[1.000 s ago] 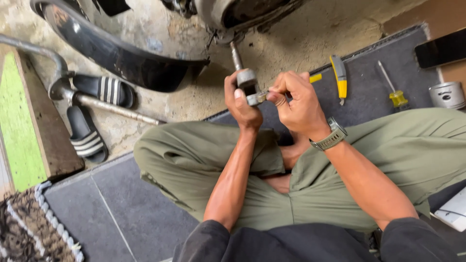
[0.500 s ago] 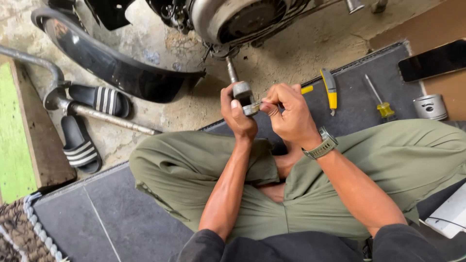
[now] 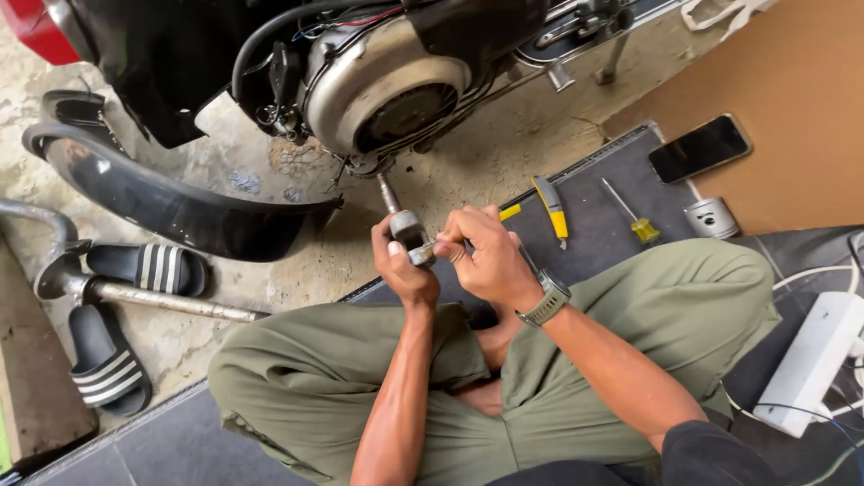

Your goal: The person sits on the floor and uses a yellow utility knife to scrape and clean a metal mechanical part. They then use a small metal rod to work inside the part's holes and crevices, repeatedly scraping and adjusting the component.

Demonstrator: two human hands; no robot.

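I sit cross-legged on a dark mat in front of a scooter engine. My left hand grips a grey metal cylinder part on the end of a cable or rod that runs up to the engine. My right hand, with a wristwatch, pinches a small metal piece against the side of that cylinder. What exactly the small piece is I cannot make out.
On the mat lie a yellow-handled knife, a yellow-handled screwdriver, a metal piston and a phone. A black mudguard, two striped sandals and a metal pipe are at the left. A white power strip is at the right.
My head has tilted up, so the engine now fills the top of the view. Both hands stay together on the cylinder part, barely shifting.
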